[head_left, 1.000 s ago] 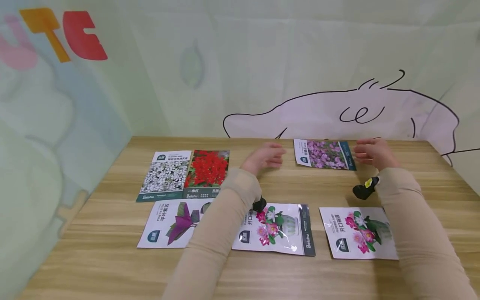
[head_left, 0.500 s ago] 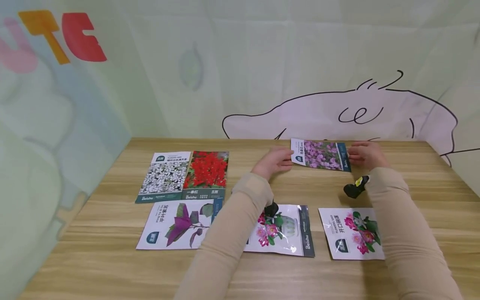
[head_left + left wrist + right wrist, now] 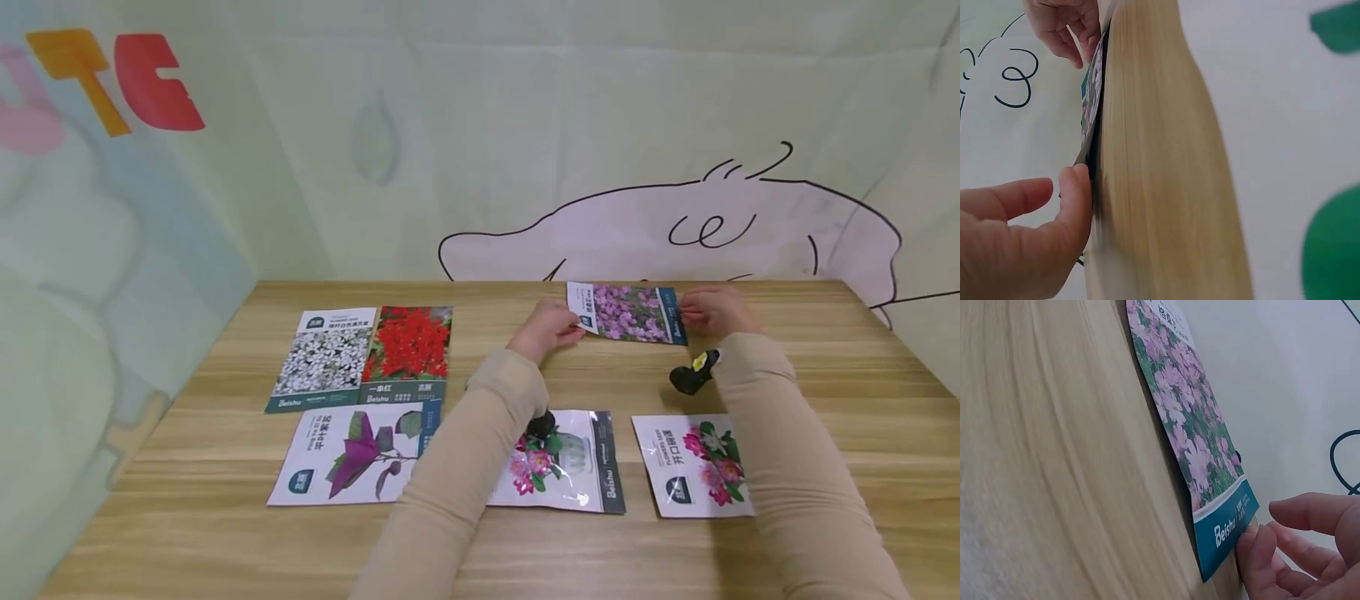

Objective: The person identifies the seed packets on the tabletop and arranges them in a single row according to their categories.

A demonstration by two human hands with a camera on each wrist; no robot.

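A seed packet with pink-purple flowers lies near the table's back edge, between both hands. My left hand touches its left edge near the front corner; in the left wrist view the fingertips meet the edge while the thumb stays apart. At the teal right end is my right hand. The right wrist view shows its fingers against that edge, with the thumb off the packet's surface. The packet's underside is hidden.
At the left lie a white-flower packet, a red-flower packet and a purple-leaf packet. Two lotus packets lie in front, partly covered by the forearms. A printed cloth hangs behind the wooden table.
Both hands have closed in from beside the pink-purple flower packet to touch its ends. The packet has shifted slightly left. The head view has turned a little.
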